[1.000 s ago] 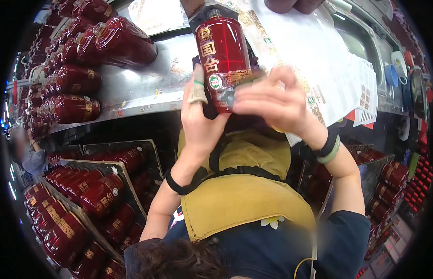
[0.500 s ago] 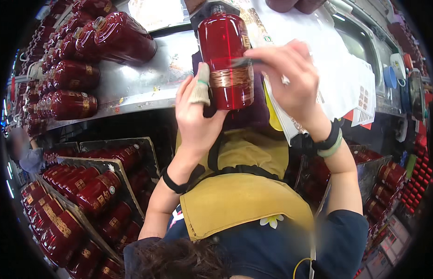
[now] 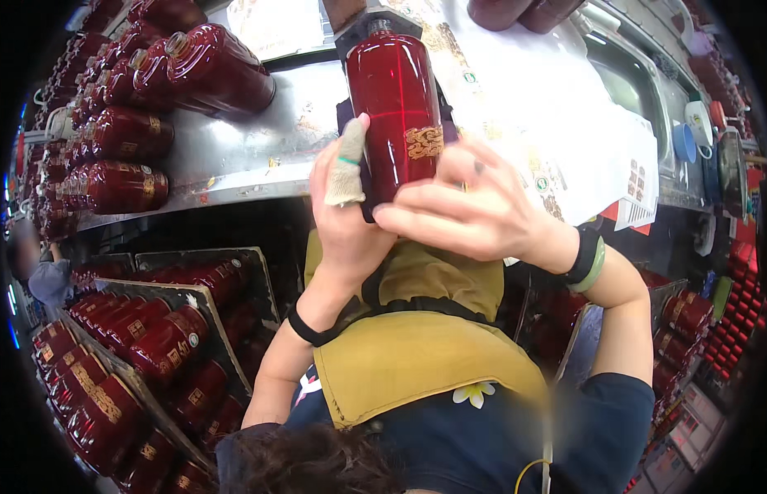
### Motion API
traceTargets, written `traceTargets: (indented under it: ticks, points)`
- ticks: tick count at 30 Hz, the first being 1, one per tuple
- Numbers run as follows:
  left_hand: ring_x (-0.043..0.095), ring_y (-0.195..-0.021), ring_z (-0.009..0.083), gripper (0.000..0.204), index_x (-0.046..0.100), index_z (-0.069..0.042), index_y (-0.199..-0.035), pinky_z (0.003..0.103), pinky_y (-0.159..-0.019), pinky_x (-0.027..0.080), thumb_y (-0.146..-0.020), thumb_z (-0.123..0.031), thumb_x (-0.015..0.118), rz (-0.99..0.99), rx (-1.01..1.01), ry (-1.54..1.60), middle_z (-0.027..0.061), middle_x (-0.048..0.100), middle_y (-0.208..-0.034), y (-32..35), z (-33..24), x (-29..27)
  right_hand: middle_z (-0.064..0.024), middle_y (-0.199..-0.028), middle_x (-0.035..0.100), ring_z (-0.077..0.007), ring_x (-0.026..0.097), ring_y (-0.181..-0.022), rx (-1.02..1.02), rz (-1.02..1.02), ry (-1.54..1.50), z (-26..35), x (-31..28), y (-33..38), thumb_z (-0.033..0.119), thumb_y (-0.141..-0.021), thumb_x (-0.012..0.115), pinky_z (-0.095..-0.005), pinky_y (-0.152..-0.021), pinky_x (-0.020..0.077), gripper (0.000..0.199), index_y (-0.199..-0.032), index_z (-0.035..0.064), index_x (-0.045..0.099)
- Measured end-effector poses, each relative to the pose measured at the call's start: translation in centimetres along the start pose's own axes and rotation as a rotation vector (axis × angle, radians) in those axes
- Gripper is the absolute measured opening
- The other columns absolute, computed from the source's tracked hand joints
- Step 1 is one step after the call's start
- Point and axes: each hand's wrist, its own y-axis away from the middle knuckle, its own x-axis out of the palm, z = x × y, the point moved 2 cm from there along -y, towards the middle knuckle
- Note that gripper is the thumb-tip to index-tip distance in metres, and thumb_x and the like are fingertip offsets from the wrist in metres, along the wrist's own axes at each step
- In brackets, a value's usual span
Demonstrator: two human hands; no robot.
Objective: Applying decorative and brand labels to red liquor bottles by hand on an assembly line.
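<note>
A dark red glossy bottle (image 3: 398, 107) with a gold ornament lies lengthwise over the edge of the metal workbench (image 3: 235, 148), its neck pointing away from me. My left hand (image 3: 346, 214) grips its lower left side, the thumb wrapped in a cloth finger cot. My right hand (image 3: 470, 210) lies across the bottle's bottom end, fingers spread over it. Both wrists wear black bands, the right one also a green bangle. A yellow apron (image 3: 416, 354) covers my lap below.
Several more red bottles (image 3: 153, 90) lie on the bench at the left. Trays of red bottles (image 3: 144, 329) stand stacked at lower left. Sheets of labels (image 3: 548, 107) cover the bench at right. More red bottles (image 3: 688, 321) sit at lower right. Another person (image 3: 46, 276) is at far left.
The bottle has been turned in my hands: the labelled face seen a second ago has rotated away and the plain red side with the gold ornament faces up. My right hand slid to its base.
</note>
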Motion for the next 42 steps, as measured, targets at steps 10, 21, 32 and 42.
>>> traceTargets:
  ticks: [10, 21, 32, 42]
  points:
    - [0.054, -0.137, 0.034, 0.091, 0.041, 0.007, -0.152, 0.041, -0.116, 0.04, -0.073, -0.005, 0.086, 0.124, -0.048, 0.029, 0.0241, 0.056, -0.146, -0.5, 1.5, -0.9, 0.0051, -0.101, 0.073, -0.016, 0.06, -0.086, 0.077, -0.157, 0.151, -7.7, -0.8, -2.1, 0.006, -0.078, 0.075, -0.0313, -0.083, 0.0417, 0.021, -0.096, 0.0169, 0.077]
    - [0.056, -0.133, 0.0367, 0.087, 0.038, 0.011, -0.15, 0.049, -0.124, 0.019, -0.076, -0.006, 0.08, 0.32, -0.053, 0.045, 0.0271, 0.054, -0.146, -0.2, 3.0, -1.5, 0.0043, -0.099, 0.075, -0.0152, 0.061, -0.082, 0.118, -0.057, -0.037, -2.3, -2.3, 1.1, 0.006, -0.073, 0.075, -0.0305, -0.078, 0.0454, 0.033, -0.104, 0.0179, 0.078]
    - [0.043, -0.141, 0.0419, 0.092, 0.032, 0.004, -0.157, 0.046, -0.119, 0.034, -0.078, -0.002, 0.078, 0.406, -0.038, -0.044, 0.0239, 0.048, -0.153, -0.1, 2.9, -1.4, 0.0015, -0.1, 0.077, -0.0143, 0.063, -0.083, 0.2, -0.101, -0.033, -1.6, -1.9, 3.6, 0.006, -0.079, 0.075, -0.0312, -0.072, 0.0455, 0.017, -0.093, 0.0157, 0.078]
    - [0.052, -0.135, 0.0371, 0.078, 0.046, 0.006, -0.146, 0.049, -0.122, 0.025, -0.077, -0.005, 0.08, 0.311, -0.106, 0.079, 0.0238, 0.055, -0.145, -0.2, 2.6, -1.1, 0.0037, -0.103, 0.076, -0.0137, 0.063, -0.081, 0.112, -0.046, 0.113, -0.6, -2.3, 3.2, 0.01, -0.074, 0.073, -0.0319, -0.078, 0.0465, 0.03, -0.103, 0.0159, 0.078]
